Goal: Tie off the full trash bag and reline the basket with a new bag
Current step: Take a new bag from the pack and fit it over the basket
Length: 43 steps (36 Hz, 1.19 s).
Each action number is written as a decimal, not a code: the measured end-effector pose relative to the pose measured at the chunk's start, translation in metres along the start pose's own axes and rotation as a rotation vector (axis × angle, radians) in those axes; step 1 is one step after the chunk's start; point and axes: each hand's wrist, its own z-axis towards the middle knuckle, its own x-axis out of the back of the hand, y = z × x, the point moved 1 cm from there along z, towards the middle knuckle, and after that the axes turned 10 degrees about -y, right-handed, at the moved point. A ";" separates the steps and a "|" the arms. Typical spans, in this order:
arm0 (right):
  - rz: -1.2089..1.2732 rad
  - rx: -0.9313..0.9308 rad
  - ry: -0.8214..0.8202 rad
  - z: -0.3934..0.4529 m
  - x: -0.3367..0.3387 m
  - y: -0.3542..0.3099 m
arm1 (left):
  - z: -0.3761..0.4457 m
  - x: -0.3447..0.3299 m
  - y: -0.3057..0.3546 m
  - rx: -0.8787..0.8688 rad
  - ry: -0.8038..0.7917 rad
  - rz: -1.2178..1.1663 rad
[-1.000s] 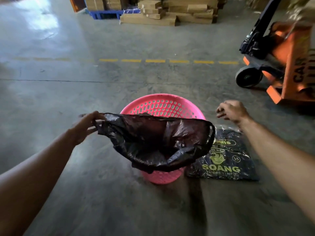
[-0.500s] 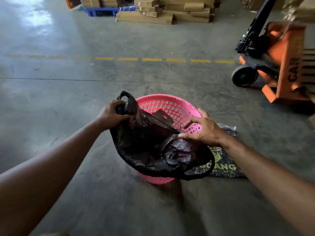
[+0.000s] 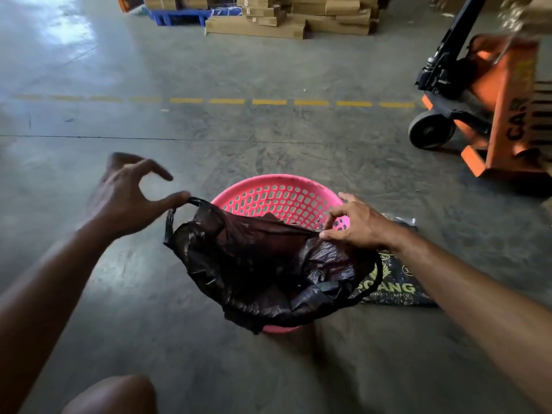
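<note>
A pink perforated basket (image 3: 277, 194) stands on the concrete floor in front of me. A black plastic bag (image 3: 260, 264) is spread over its near half and hangs down the front. My left hand (image 3: 128, 195) has its fingers spread, and the bag's left handle loop hangs on the thumb tip. My right hand (image 3: 355, 222) pinches the bag's upper edge over the right side of the basket. The bag's right handle loop droops below that hand.
A flat black pack of bags (image 3: 394, 288) with yellow print lies on the floor right of the basket. An orange pallet jack (image 3: 490, 115) stands at the right. Cardboard boxes (image 3: 283, 16) and a blue pallet are stacked far ahead. A knee (image 3: 113, 395) shows at the bottom.
My left hand has opened from a fist around the bag's handle and moved left, stretching the bag. My right hand went from a flat press on the bag to a pinch on its edge.
</note>
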 end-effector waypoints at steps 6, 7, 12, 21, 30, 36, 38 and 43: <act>-0.011 -0.024 0.081 0.004 -0.004 -0.005 | 0.031 -0.052 0.032 -0.338 -0.284 0.104; -0.018 -0.031 0.090 0.005 -0.005 -0.004 | 0.037 -0.064 0.031 -0.343 -0.347 0.172; -0.043 -0.029 0.220 0.014 -0.012 0.008 | 0.052 -0.089 0.019 -0.375 -0.458 0.186; 0.024 -0.031 0.561 0.034 -0.014 0.012 | 0.064 -0.090 0.012 -0.143 -0.233 -0.128; 0.176 -0.157 0.524 0.081 -0.004 0.002 | 0.091 -0.111 -0.007 0.142 -0.155 -0.279; 0.338 -0.244 0.356 0.111 0.005 0.006 | 0.086 -0.121 -0.008 0.479 -0.361 -0.692; 0.425 -0.262 0.292 0.114 0.006 0.009 | 0.080 -0.127 -0.011 0.545 -0.530 -0.825; 0.637 -0.274 0.068 0.113 0.003 0.019 | 0.062 -0.130 -0.023 0.570 -0.866 -1.367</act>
